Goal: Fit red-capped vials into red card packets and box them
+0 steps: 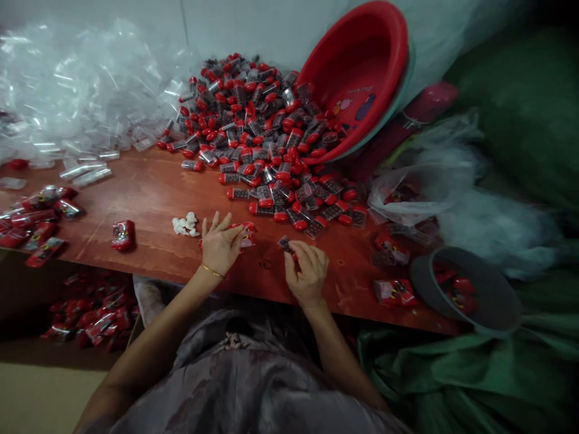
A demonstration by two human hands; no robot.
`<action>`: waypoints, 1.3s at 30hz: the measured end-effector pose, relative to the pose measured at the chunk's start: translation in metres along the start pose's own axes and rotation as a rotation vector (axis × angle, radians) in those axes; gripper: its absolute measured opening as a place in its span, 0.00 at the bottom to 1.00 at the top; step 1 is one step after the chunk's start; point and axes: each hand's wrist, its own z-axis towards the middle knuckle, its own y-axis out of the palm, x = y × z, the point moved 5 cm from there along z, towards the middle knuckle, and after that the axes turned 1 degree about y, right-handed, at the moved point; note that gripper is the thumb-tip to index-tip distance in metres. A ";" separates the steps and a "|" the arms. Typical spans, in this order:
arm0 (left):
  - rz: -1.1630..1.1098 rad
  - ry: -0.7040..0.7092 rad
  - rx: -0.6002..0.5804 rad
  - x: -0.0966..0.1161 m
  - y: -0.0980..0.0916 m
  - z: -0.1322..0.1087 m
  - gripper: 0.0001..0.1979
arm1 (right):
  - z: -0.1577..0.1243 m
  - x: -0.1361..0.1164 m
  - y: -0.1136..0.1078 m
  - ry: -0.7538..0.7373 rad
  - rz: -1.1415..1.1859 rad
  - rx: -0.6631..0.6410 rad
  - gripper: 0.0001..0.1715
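My left hand [220,246], fingers spread, rests over a small red printed packet [248,235] on the table and covers much of it. Between the thumb and fingers of my right hand [306,269] is a red-capped clear case [284,243] with dark patterned contents, partly hidden by the fingers. Just left of my left hand lies a small heap of white pieces [185,225]. Farther left, a filled red packet [123,235] sits alone. Beyond both hands spreads a large pile of the same red-capped cases [262,132].
A red basin [393,36] leans on its side behind the pile. Clear plastic shells [90,78] are heaped at the back left. Red packets [40,217] lie near the left edge, above a box of more packets [97,313]. A grey bowl [493,295] stands right.
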 end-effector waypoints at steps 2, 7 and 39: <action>-0.071 -0.011 0.008 0.010 -0.009 -0.004 0.11 | 0.006 -0.012 0.009 0.101 0.210 -0.059 0.17; -0.366 -0.116 -0.007 0.023 -0.020 -0.018 0.14 | 0.019 -0.035 0.040 0.373 0.647 -0.211 0.14; -1.401 -1.088 -0.219 0.015 0.023 -0.051 0.19 | -0.019 0.055 -0.035 0.077 -0.234 -0.165 0.19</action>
